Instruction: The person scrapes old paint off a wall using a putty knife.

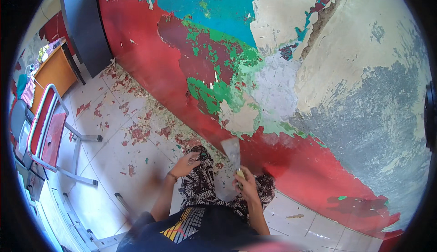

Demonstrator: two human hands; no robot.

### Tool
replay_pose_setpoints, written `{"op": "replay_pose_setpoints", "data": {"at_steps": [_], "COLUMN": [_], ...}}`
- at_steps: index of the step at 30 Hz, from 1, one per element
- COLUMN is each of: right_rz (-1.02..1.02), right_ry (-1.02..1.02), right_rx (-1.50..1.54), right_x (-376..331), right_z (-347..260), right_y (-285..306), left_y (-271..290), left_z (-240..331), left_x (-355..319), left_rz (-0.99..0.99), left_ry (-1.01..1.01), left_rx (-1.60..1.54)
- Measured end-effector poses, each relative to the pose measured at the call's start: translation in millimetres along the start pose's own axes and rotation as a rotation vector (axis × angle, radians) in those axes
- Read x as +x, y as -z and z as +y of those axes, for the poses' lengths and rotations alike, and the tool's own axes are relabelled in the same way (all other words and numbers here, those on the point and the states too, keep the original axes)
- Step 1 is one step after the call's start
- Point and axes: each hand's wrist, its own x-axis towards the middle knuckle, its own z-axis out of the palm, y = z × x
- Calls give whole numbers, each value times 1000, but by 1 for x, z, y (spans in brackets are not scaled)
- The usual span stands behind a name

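In my right hand (247,186) is a scraper (231,151) with a wide, flat metal blade and a yellowish handle. Its blade points up and away from me, close to the lower red part of the wall (268,158); I cannot tell whether it touches. My left hand (185,164) rests on my knee in patterned dark trousers (199,186), fingers stretched out and holding nothing. Paint on the wall is peeling in red, green, maroon and teal patches, with bare cream and grey plaster (364,97) to the right.
Paint flakes (139,131) lie on the white tiled floor (109,156) along the wall's foot. To the left stand a red metal-framed chair (53,140) and an orange-brown desk (54,70). A dark panel (84,24) leans or stands at the far left wall end.
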Motion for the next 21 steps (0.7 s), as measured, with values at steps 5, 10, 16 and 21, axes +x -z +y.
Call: {"op": "replay_pose_setpoints", "data": {"at_steps": [5,10,16,21], "right_rz": [-209,-135,28,99], "right_ry": [41,45,137,339], "right_rx": [144,210,-235,-448], "right_x": [-6,-25,-64,-87], "right_z": [-47,-22,-42,-127], "right_y": [-41,-31,74,167], "left_y": [-32,-27,20,-6], "left_z": [89,60,-74,-154], "left_x": [22,16,-48,-189], "left_rz": [-193,-243,110,491], "left_ry": [-143,-66,153,960], "left_rx": [-250,-373,263,-270]}}
